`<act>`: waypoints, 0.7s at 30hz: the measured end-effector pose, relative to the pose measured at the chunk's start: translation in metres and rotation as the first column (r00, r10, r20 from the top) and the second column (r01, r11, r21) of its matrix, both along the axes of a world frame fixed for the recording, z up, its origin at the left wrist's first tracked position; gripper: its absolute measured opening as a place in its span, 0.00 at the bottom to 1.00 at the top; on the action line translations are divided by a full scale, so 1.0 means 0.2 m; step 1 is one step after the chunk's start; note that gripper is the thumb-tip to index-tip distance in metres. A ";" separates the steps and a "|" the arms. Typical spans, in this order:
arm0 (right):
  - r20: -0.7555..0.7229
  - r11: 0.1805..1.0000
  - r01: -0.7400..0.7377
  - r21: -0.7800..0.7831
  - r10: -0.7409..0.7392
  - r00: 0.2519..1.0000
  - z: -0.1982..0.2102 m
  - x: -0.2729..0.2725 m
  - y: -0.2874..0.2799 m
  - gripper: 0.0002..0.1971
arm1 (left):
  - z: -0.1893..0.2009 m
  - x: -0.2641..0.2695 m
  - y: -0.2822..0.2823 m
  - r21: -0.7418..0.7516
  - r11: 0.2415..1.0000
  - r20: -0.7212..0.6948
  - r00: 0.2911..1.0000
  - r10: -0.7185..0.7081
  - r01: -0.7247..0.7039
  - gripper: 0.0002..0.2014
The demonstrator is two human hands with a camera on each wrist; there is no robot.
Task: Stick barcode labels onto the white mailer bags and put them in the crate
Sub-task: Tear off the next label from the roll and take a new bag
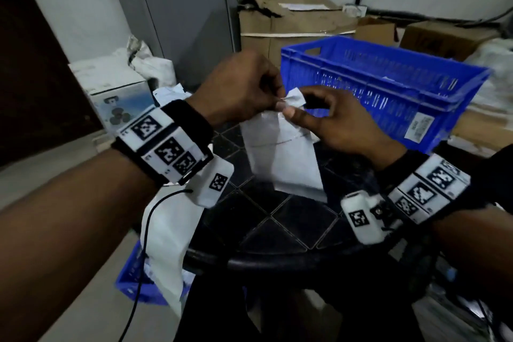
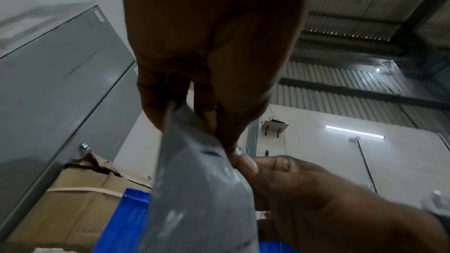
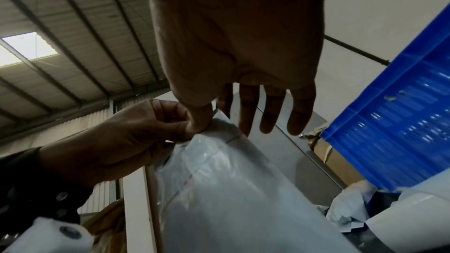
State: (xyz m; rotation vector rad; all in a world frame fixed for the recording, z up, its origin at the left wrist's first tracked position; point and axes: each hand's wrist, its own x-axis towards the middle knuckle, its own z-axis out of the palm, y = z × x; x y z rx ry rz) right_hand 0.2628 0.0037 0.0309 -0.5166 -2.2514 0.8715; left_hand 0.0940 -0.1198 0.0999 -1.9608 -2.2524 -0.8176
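White mailer bag (image 1: pixel 283 153): held in the air above a dark round stool top (image 1: pixel 280 228), hanging downward from its upper edge, which sits between both hands. Left hand (image 1: pixel 238 89): fingers curled, tips pinching the bag's top edge at its left; the left wrist view shows the fingertips (image 2: pixel 155 107) closed on the grey-white film. Right hand (image 1: pixel 336 122): thumb (image 3: pixel 199 120) pressed against the bag's top at the right, pinching a small white label (image 1: pixel 295 97) that stands up just above the bag's edge; the remaining fingers (image 3: pixel 272 111) are extended and spread loosely behind it, touching nothing visible. Whether the label is already stuck to the bag cannot be told. Bag appearance: white to pale grey, thin glossy plastic, rectangular, lightly creased, with a horizontal fold or seam line across its upper part; print too blurred to read. Blue crate (image 1: pixel 388 86): slotted plastic walls, beyond the hands to the right, near but apart from the bag. Second white bag (image 1: pixel 166 244): draped off the stool's left edge.
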 end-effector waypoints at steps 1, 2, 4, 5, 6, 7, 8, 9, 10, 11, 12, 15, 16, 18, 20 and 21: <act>-0.010 1.000 -0.017 -0.005 0.017 1.000 0.01 -0.01 0.01 0.30 | 0.01 0.01 0.01 0.036 0.999 -0.050 0.998 0.038 -0.036 0.05; -0.021 0.999 -0.030 -0.023 0.029 0.999 0.01 -0.02 0.03 0.35 | 0.01 0.01 0.01 0.055 0.996 -0.090 0.993 0.070 -0.065 0.07; -0.081 0.993 -0.052 -0.104 0.044 0.996 0.02 -0.03 0.04 0.35 | 0.00 0.00 0.00 0.016 0.996 -0.142 0.986 0.090 -0.089 0.18; -0.113 0.985 -0.070 -0.155 0.053 0.992 0.02 -0.03 0.04 0.30 | -0.01 -0.01 -0.01 -0.032 0.996 -0.145 0.986 0.078 -0.084 0.23; -0.142 0.975 -0.082 -0.206 0.053 0.988 0.03 -0.02 0.04 0.25 | 0.00 -0.04 -0.02 -0.061 0.996 -0.118 0.991 0.062 -0.069 0.26; -0.157 0.967 -0.081 -0.242 0.043 0.987 0.03 -0.01 0.03 0.21 | 0.01 -0.06 -0.04 -0.061 0.997 -0.070 0.997 0.045 -0.049 0.24; -0.161 0.963 -0.088 -0.253 0.048 0.986 0.05 0.01 0.02 0.19 | 0.03 -0.08 -0.06 -0.040 0.999 -0.018 0.999 0.034 -0.035 0.18; -0.149 0.962 -0.097 -0.254 0.060 0.987 0.05 0.02 0.01 0.17 | 0.06 -0.09 -0.07 -0.010 1.000 0.016 1.000 0.022 -0.022 0.12; -0.129 0.959 -0.112 -0.259 0.080 0.988 0.06 0.03 0.01 0.15 | 0.08 -0.10 -0.09 0.015 1.000 0.022 0.999 0.023 -0.023 0.09; -0.121 0.953 -0.128 -0.275 0.098 0.988 0.08 0.04 0.00 0.13 | 0.10 -0.10 -0.11 0.022 1.000 0.039 0.999 0.006 -0.007 0.07; -0.154 0.925 -0.160 -0.344 0.112 0.982 0.09 0.04 0.00 0.09 | 0.11 -0.10 -0.12 0.005 1.000 0.077 0.997 -0.008 0.007 0.08; -0.267 0.914 -0.151 -0.378 0.049 0.963 0.11 0.03 -0.01 0.03 | 0.10 -0.07 -0.13 -0.015 1.000 0.113 0.994 -0.006 0.007 0.12; -0.198 0.942 -0.117 -0.313 0.056 0.979 0.10 0.02 -0.02 0.05 | 0.09 -0.07 -0.13 -0.034 0.998 -0.014 0.998 0.056 -0.056 0.13; -0.034 0.971 -0.085 -0.223 0.079 0.996 0.09 0.01 -0.01 0.09 | 0.08 -0.05 -0.14 -0.039 0.996 -0.166 0.984 0.067 -0.075 0.14; -0.044 0.971 -0.064 -0.228 0.056 0.997 0.10 0.04 -0.02 0.11 | 0.10 -0.05 -0.15 -0.074 0.997 -0.038 0.999 0.029 -0.032 0.10; -0.072 0.972 -0.062 -0.229 0.046 0.996 0.10 0.05 -0.01 0.12 | 0.10 -0.05 -0.15 -0.056 0.997 0.001 0.999 0.048 -0.048 0.09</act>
